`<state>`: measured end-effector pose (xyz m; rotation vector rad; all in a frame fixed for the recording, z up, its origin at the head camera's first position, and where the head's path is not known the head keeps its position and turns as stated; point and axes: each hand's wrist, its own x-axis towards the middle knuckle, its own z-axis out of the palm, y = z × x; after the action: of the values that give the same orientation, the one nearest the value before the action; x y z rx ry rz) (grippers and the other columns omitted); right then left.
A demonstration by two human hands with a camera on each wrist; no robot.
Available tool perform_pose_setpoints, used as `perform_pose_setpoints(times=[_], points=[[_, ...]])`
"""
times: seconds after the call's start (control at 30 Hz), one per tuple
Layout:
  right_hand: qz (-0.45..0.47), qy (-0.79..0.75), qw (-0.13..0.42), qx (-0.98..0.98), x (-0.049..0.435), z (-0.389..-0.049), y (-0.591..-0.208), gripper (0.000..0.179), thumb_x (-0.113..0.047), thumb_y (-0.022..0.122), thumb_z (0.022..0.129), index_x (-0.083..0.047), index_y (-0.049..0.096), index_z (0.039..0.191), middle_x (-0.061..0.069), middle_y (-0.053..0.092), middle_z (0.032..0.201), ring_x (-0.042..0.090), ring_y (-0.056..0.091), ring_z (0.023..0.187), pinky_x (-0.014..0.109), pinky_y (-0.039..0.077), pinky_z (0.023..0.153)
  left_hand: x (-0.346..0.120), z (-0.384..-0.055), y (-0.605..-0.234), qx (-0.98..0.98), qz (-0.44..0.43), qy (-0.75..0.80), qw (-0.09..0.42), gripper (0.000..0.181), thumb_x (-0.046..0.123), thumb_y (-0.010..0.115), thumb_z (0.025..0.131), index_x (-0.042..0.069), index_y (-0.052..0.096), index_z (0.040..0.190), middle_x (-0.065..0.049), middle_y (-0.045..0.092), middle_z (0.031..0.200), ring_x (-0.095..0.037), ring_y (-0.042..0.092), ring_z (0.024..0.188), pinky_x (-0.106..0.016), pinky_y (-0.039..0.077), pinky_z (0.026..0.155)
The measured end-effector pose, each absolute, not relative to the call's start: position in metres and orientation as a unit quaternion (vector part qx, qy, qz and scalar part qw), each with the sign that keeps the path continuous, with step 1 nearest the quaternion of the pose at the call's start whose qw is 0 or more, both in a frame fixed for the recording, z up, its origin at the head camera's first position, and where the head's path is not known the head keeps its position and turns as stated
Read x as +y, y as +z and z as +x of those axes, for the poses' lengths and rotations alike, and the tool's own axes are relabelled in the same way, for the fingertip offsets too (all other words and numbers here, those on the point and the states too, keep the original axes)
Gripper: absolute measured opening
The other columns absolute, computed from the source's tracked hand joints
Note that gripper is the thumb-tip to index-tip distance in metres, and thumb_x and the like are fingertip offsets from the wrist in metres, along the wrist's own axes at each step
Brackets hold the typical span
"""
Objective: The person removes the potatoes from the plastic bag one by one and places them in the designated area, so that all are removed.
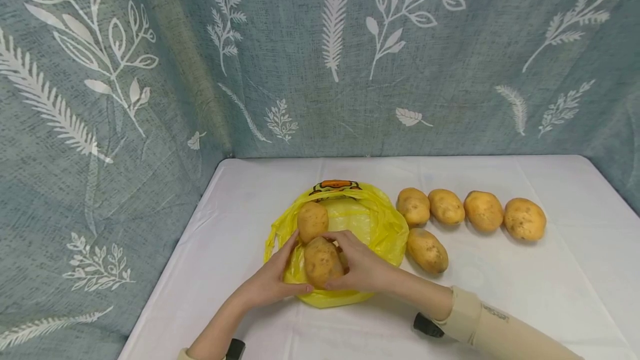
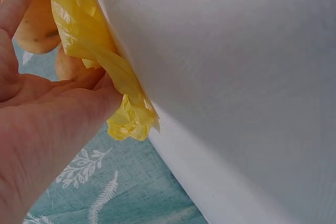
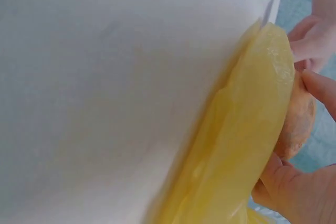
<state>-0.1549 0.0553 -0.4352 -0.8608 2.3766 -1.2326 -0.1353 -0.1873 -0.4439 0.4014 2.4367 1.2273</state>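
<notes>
A yellow plastic bag (image 1: 390, 232) lies on the table with its mouth open upward. My right hand (image 1: 362, 265) grips a potato (image 1: 321, 263) over the bag's near side, fingers on its far side and thumb on its near side. At the left rim of the bag is my left hand (image 1: 272, 279), thumb and fingers spread apart beside the same potato. Its straight fingers reach along the rim toward a second potato (image 1: 313, 221) at the bag's left. In the left wrist view, the bag's edge (image 2: 79, 24) runs along the left fingers; their exact contact is partly hidden.
To the right of the bag, several potatoes (image 1: 483, 211) form a row on the white tablecloth (image 1: 525, 293). One more potato (image 1: 427, 250) lies nearer, close to the bag's right side. A patterned blue-grey curtain (image 1: 310, 99) hangs behind and at the sides.
</notes>
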Motion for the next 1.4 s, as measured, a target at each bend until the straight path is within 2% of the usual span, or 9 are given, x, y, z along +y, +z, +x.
perform_pose_setpoints(times=[0.13,0.23,0.63,0.87,1.07,1.4], points=[[-0.295,-0.436,0.169,0.833,0.059,-0.153,-0.433,0.084,-0.022,0.081,0.08,-0.014,0.032,0.148,0.009,0.039,0.139,0.022,0.047,0.117,0.023,0.05,0.081,-0.187,-0.136,-0.444,0.867,0.141,0.437,0.194,0.112,0.033,0.08,0.081,0.011,0.003,0.158,-0.02,0.013,0.16,-0.038,0.009,0.146,-0.062,0.012,0.113],[-0.292,-0.442,0.17,0.831,0.062,-0.152,-0.432,0.083,-0.021,0.081,0.08,-0.014,0.032,0.147,0.01,0.038,0.14,0.024,0.047,0.118,0.021,0.051,0.079,-0.187,-0.136,-0.445,0.868,0.14,0.435,0.195,0.111,0.034,0.08,0.081,0.011,0.003,0.158,-0.019,0.013,0.16,-0.038,0.01,0.146,-0.061,0.013,0.113],[-0.276,-0.456,0.152,0.832,0.08,-0.15,-0.427,0.084,-0.025,0.082,0.079,-0.012,0.034,0.147,0.009,0.04,0.14,0.026,0.048,0.121,0.023,0.053,0.078,-0.186,-0.135,-0.443,0.872,0.131,0.431,0.191,0.11,0.032,0.08,0.081,0.012,0.003,0.158,-0.019,0.015,0.16,-0.037,0.011,0.146,-0.06,0.013,0.114],[-0.264,-0.465,0.152,0.831,0.092,-0.147,-0.424,0.086,-0.029,0.082,0.079,-0.013,0.033,0.149,0.009,0.037,0.145,0.027,0.046,0.124,0.024,0.053,0.079,-0.186,-0.136,-0.445,0.874,0.13,0.428,0.191,0.11,0.033,0.08,0.081,0.014,0.004,0.158,-0.018,0.016,0.16,-0.037,0.012,0.146,-0.06,0.013,0.114],[-0.254,-0.474,0.152,0.829,0.101,-0.144,-0.419,0.086,-0.028,0.083,0.079,-0.016,0.033,0.148,0.007,0.037,0.145,0.026,0.045,0.124,0.025,0.053,0.08,-0.186,-0.136,-0.445,0.873,0.129,0.43,0.191,0.111,0.033,0.08,0.081,0.013,0.004,0.158,-0.019,0.017,0.16,-0.038,0.012,0.146,-0.06,0.013,0.114],[-0.243,-0.489,0.15,0.824,0.118,-0.137,-0.41,0.087,-0.027,0.083,0.079,-0.012,0.033,0.149,0.009,0.036,0.148,0.031,0.045,0.125,0.025,0.054,0.081,-0.186,-0.136,-0.446,0.876,0.128,0.425,0.189,0.111,0.033,0.08,0.081,0.014,0.003,0.158,-0.019,0.017,0.159,-0.038,0.012,0.146,-0.059,0.013,0.114]])
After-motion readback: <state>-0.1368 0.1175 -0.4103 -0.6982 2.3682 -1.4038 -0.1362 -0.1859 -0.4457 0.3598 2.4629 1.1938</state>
